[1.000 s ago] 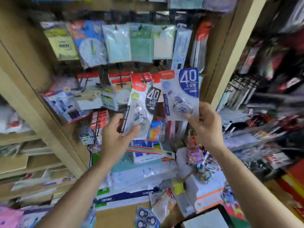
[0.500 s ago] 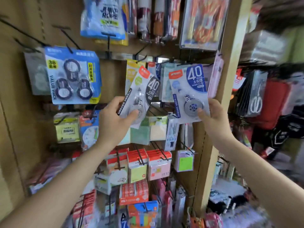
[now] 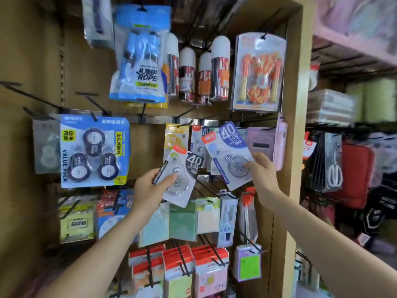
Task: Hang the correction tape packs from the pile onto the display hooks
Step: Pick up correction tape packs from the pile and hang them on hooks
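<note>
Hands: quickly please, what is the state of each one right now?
Left hand: holds the grey correction tape pack.
Right hand: holds the blue correction tape pack.

we grip one correction tape pack (image 3: 179, 175) in our left hand (image 3: 148, 191) and another pack (image 3: 231, 154) in our right hand (image 3: 263, 175), both raised before the display hooks (image 3: 184, 123).

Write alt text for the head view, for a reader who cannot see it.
A person holds a correction tape pack in each hand before a hook display: the right hand holds a blue pack up against hanging packs, the left hand holds a grey pack lower. A blue value pack hangs at left.
</note>
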{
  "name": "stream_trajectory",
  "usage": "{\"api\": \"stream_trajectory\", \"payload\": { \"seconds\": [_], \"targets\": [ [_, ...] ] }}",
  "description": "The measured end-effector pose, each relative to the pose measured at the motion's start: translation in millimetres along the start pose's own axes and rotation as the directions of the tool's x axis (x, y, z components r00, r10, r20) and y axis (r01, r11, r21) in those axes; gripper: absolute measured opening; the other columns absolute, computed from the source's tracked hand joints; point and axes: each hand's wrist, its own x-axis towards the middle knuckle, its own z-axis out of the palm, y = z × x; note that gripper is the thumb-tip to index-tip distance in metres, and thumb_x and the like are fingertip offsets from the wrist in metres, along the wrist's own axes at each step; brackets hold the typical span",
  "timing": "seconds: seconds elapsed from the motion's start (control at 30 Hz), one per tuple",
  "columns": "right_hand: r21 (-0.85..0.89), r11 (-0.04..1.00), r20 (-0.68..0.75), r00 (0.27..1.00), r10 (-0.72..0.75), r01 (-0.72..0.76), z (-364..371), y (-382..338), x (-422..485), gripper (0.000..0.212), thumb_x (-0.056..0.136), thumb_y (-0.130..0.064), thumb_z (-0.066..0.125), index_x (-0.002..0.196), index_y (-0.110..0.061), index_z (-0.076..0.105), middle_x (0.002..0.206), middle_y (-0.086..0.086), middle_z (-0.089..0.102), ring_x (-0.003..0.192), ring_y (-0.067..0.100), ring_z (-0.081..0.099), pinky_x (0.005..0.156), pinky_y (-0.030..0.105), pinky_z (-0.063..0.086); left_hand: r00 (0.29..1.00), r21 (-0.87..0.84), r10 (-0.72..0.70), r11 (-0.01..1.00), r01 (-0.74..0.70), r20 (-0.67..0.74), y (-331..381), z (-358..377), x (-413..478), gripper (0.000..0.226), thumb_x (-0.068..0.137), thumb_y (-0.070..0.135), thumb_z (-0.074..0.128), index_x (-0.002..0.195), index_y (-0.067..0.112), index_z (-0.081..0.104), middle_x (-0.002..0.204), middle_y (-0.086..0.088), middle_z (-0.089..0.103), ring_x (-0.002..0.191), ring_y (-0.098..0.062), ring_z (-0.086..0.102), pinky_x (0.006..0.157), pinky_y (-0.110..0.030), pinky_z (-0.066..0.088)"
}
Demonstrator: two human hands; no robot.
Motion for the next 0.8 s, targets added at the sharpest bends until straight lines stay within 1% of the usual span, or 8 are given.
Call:
{"api": "stream_trajectory", "payload": {
  "seconds": [0.07,0.17,0.23,0.3,0.4,0.57,0.67,0.8],
  "targets": [
    [0.037,0.999,-0.025,1.000,-0.006,0.007,-2.0,4.2,1.1,0.016,0.093,-0.011,0.058,0.109,-0.014,0.060,0.104,0.004,0.070,0.096,0.020,0.070,0.075,0.035,0.059,0.999,0.023,0.029,0.999,-0.029,0.018,-0.2,2.1,1.8,0.008,0.086,0.023,0.079,0.092,0.019,0.074,0.080,0.004,0.076,0.070,-0.007,0.069,0.057,-0.020,0.050],
    [0.068,0.997,-0.013,0.999,-0.048,0.049,-4.4,8.6,2.2,0.019,0.095,-0.015,0.061,0.114,-0.014,0.058,0.107,-0.002,0.067,0.094,0.008,0.068,0.066,0.018,0.052,0.997,0.076,0.068,0.995,-0.071,0.048,-3.0,7.7,2.4,0.011,0.084,0.026,0.080,0.090,0.023,0.072,0.082,0.004,0.075,0.074,-0.012,0.069,0.068,-0.032,0.053],
    [0.114,0.992,0.013,0.998,-0.060,0.058,-6.5,11.0,5.8,0.022,0.095,-0.013,0.062,0.116,-0.014,0.058,0.108,-0.003,0.067,0.092,0.004,0.069,0.063,0.014,0.052,0.990,0.107,0.124,0.986,-0.131,0.063,-5.8,9.4,1.1,0.022,0.078,0.040,0.080,0.088,0.023,0.071,0.084,0.003,0.074,0.074,-0.014,0.068,0.066,-0.030,0.051],
    [0.143,0.988,0.035,0.998,-0.061,0.055,-7.4,12.9,11.3,0.025,0.094,-0.013,0.064,0.118,-0.014,0.058,0.110,-0.001,0.068,0.096,0.008,0.070,0.066,0.017,0.054,0.983,0.143,0.174,0.973,-0.180,0.058,-8.0,9.0,0.6,0.038,0.070,0.057,0.072,0.086,0.023,0.070,0.083,0.005,0.073,0.073,-0.012,0.067,0.062,-0.027,0.048],
    [0.178,0.983,0.058,0.997,-0.052,0.041,-6.4,18.3,19.8,0.026,0.093,-0.012,0.064,0.118,-0.015,0.059,0.113,0.002,0.069,0.103,0.017,0.069,0.074,0.024,0.055,0.979,0.176,0.202,0.963,-0.204,0.031,-11.6,7.2,0.6,0.046,0.065,0.066,0.066,0.087,0.026,0.070,0.081,0.012,0.073,0.073,-0.008,0.067,0.063,-0.025,0.048],
    [0.193,0.981,0.143,0.989,-0.032,0.004,0.1,29.1,23.1,0.028,0.093,-0.016,0.066,0.120,-0.019,0.060,0.113,0.001,0.072,0.105,0.019,0.070,0.088,0.038,0.057,0.976,0.202,0.216,0.955,-0.216,0.023,-15.9,5.2,-0.3,0.046,0.067,0.066,0.066,0.088,0.025,0.070,0.080,0.011,0.073,0.073,-0.008,0.068,0.065,-0.032,0.051],
    [0.218,0.976,0.147,0.989,-0.015,-0.017,4.0,36.4,22.5,0.027,0.094,-0.013,0.065,0.121,-0.016,0.060,0.111,0.005,0.073,0.103,0.023,0.071,0.089,0.042,0.058,0.973,0.201,0.230,0.952,-0.229,0.023,-14.9,5.1,-1.4,0.043,0.069,0.063,0.068,0.090,0.026,0.070,0.083,0.013,0.074,0.074,-0.005,0.069,0.061,-0.021,0.050],
    [0.255,0.967,0.138,0.989,-0.051,0.015,6.4,38.8,18.7,0.029,0.094,-0.012,0.064,0.123,-0.014,0.060,0.111,0.007,0.073,0.103,0.024,0.071,0.089,0.044,0.058,0.967,0.213,0.254,0.943,-0.254,0.029,-17.4,6.0,-2.2,0.024,0.079,0.044,0.076,0.091,0.024,0.070,0.083,0.015,0.073,0.074,-0.004,0.068,0.059,-0.013,0.046]
  ]
}}
